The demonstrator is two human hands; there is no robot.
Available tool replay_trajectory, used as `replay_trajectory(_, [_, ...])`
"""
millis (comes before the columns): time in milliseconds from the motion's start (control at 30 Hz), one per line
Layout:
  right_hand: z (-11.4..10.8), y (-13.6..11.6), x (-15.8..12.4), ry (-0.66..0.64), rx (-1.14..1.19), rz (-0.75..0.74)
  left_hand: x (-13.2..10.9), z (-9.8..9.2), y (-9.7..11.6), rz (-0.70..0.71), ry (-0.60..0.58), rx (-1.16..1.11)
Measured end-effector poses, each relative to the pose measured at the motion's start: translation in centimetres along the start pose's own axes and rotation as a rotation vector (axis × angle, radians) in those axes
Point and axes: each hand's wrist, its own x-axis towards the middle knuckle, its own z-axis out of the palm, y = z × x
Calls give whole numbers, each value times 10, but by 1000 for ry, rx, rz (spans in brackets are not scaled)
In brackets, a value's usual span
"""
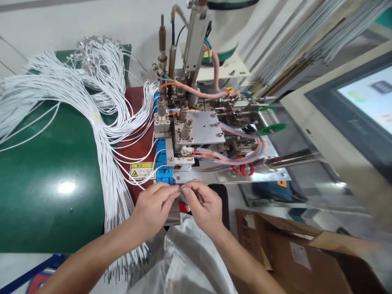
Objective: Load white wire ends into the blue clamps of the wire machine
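Observation:
My left hand [154, 206] and my right hand [206, 205] meet fingertip to fingertip at the near end of a bench machine [200, 126]. Both are closed in a pinch around something tiny, too small and too covered by the fingers to name. Just beyond the fingertips is a row of blue clamps [164, 173] along the machine's left side. Thin white cables [143, 153] run from these clamps into a large tied bundle [104, 163], which hangs over the bench edge beside my left forearm. One cable passes close behind my left hand.
A green work surface [52, 175] lies left, with more white cables heaped on it. A warning label [142, 171] is on the red-brown panel. To the right are a wire spool [268, 121], a tilted screen [367, 94] on a metal arm, and an open cardboard box [294, 253] below.

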Motion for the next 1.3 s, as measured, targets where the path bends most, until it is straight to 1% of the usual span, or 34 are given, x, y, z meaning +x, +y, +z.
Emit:
replay_trajectory(133, [7, 0, -4, 62, 122, 137, 4, 0, 1, -174, 9, -112])
replay_trajectory(167, [8, 1, -5, 79, 138, 141, 5, 0, 1, -211, 4, -131])
replay_trajectory(233, [11, 3, -7, 102, 130, 97, 5, -1, 2, -263, -22, -147])
replay_trajectory(300, [12, 4, -8, 104, 91, 43, 5, -1, 1, -290, -43, -144])
replay_trajectory(367, [12, 4, -8, 103, 58, 26, 4, 0, 0, -299, -51, -141])
replay_trajectory(500, [12, 1, -6, 89, 65, 51, 3, 1, -3, -284, -83, -179])
replay_trajectory(567, [13, 0, -4, 91, 106, 83, 3, 1, -4, -304, -85, -195])
replay_trajectory(700, [17, -2, -2, 119, 238, 145, 1, 2, -3, -363, -44, -222])
replay_trajectory(800, [23, -3, -2, 135, 250, 155, 0, 3, -2, -388, 10, -215])
replay_trajectory(833, [24, -2, -2, 146, 222, 140, -1, 4, -2, -391, 29, -207])
replay_trajectory(900, [27, -1, -3, 180, 117, 60, -1, 5, -2, -390, 53, -187])
replay_trajectory(1000, [26, 3, -3, 202, -79, -139, -2, 7, -4, -367, 43, -162])
replay_trajectory(1067, [21, 4, -1, 162, -170, -234, -2, 5, -5, -345, 3, -157])
replay_trajectory(1133, [12, 3, 5, 78, -217, -271, 1, 0, -6, -324, -65, -149])
replay_trajectory(1200, [2, -1, 11, -63, -246, -283, 5, -7, -6, -292, -163, -131])
replay_trajectory(1300, [-9, -7, 19, -353, -281, -297, 12, -19, -5, -225, -353, -87])
